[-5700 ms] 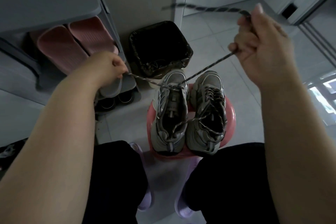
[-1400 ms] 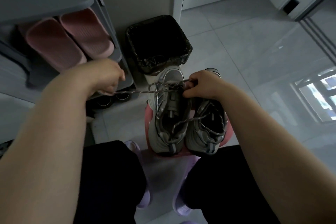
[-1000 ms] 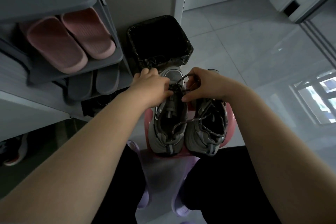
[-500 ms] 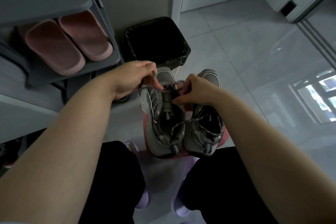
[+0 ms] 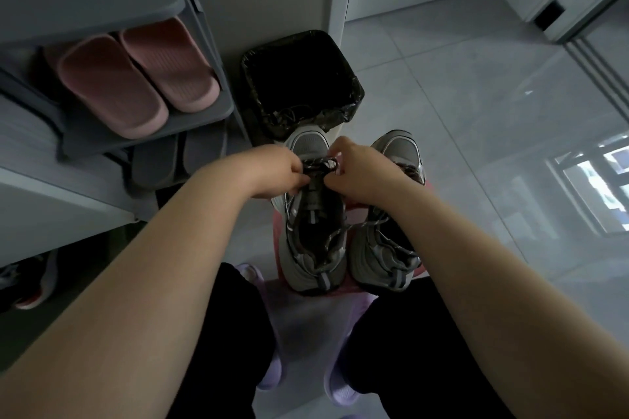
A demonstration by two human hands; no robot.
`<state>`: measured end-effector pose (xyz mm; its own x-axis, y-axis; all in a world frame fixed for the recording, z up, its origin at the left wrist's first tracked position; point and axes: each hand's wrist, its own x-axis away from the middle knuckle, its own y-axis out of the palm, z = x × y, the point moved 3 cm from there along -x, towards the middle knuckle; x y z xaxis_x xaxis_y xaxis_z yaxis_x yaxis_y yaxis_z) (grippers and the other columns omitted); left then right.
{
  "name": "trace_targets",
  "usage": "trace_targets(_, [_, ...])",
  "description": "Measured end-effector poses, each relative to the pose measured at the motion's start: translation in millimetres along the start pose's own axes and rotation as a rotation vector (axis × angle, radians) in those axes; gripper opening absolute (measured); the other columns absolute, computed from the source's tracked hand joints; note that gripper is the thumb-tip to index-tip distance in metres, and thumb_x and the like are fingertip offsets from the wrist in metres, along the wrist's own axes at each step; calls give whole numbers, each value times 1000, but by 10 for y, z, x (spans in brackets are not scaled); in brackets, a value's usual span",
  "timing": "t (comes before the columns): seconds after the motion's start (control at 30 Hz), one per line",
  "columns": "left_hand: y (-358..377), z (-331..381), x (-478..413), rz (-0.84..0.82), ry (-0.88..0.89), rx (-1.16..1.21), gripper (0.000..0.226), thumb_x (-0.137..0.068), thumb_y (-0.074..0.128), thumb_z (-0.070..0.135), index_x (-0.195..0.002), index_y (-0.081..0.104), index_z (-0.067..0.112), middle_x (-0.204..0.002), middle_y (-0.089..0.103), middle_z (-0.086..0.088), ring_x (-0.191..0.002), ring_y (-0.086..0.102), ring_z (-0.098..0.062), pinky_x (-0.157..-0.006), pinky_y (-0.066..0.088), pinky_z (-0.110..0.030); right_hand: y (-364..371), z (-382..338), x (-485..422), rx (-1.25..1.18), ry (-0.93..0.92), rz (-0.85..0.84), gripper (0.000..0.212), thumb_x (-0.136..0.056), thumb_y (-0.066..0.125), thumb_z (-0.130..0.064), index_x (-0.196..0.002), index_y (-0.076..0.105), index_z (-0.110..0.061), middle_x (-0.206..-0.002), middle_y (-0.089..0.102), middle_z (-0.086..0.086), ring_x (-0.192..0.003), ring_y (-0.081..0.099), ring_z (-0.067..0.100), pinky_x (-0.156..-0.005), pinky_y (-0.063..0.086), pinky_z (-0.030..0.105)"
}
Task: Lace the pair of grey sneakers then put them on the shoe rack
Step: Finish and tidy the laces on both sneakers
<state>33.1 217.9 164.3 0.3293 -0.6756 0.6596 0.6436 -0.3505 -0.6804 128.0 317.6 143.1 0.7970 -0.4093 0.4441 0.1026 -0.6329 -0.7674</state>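
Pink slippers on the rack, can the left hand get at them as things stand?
Probably yes, once it lets go: the left hand pinches the lace at the sneaker's toe end. The pink slippers lie on an open rack shelf to its left, nothing between.

Grey sneakers side by side

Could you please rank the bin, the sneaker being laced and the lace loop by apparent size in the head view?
1-2, tied: bin and sneaker look about alike; the sneaker is partly covered.
3: lace loop, clearly smallest.
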Motion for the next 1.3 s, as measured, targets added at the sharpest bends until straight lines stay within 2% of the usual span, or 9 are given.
trace_targets(0.27, [-5,-191,77,-274,-91,148,30,-93,52,33,-70,62,17,-67,45,-1,-60,45,-14,-56,44,-23,-51,84,39,44,36,-13,43,-82,55,-21,-123,46,-12,-99,64,7,-92,60,25,-71,47,29])
trace_targets(0.4, [37,-227,-208,162,-16,93,21,-94,51,22,-115,54,19,-107,52,-6,-96,56,-22,-83,45,-33,-45,101,51,20,11,-3,44,-81,60,-24,-121,44,-15,-96,62,4,-88,59,23,-67,46,29])
trace_targets(0.47, [102,-214,-311,303,56,106,27,-90,52,8,-112,49,25,-108,42,0,-106,48,-20,-82,42,-32,-52,69,64,-8,-14,8,41,-80,62,-22,-117,46,-18,-89,59,1,-80,60,22,-64,49,30])
trace_targets(0.77, [161,-191,-332,245,39,79,9,-93,45,26,-88,49,19,-98,47,-6,-105,45,-24,-85,36,-32,-71,21,67,-7,-109,-30,27,-82,61,-17,-106,68,-25,-60,41,-15,-54,40,1,-51,32,16])
trace_targets(0.87, [-52,-181,-218,212,6,361,25,-95,43,24,-75,52,12,-70,58,-6,-72,55,-20,-72,39,-30,-78,1,84,-6,-98,-24,25,-81,61,-16,-103,70,-24,-61,47,-15,-56,44,2,-53,35,15])
trace_targets(0.97, [-238,-141,-43,195,66,1050,28,-99,42,19,-77,58,10,-49,50,4,-48,48,-7,-66,45,-29,-95,-70,94,-110,-127,81,19,-83,62,-19,-99,72,-21,-84,66,-10,-76,59,6,-73,49,22])
trace_targets(1.07, [-314,56,85,141,231,1497,24,-98,37,6,-93,60,4,-61,56,3,-60,54,-6,-64,53,-20,-65,-297,174,-728,-159,6,18,-87,61,-13,-106,61,-12,-92,64,-5,-84,59,3,-81,47,13])
trace_targets(1.17, [-303,200,109,181,279,1600,25,-97,34,-1,-98,59,3,-74,59,0,-68,58,-6,-64,55,-16,58,-417,181,-1141,-174,-119,18,-89,58,-10,-107,54,-12,-104,65,5,-102,61,14,-98,47,28])
trace_targets(1.3, [-328,52,47,300,132,1626,30,-98,32,-4,-84,56,6,-67,54,-1,-57,52,-7,-51,50,-13,12,-359,203,-969,-164,-96,17,-98,42,-9,-90,57,-8,-63,47,-1,-58,49,10,-66,43,24])
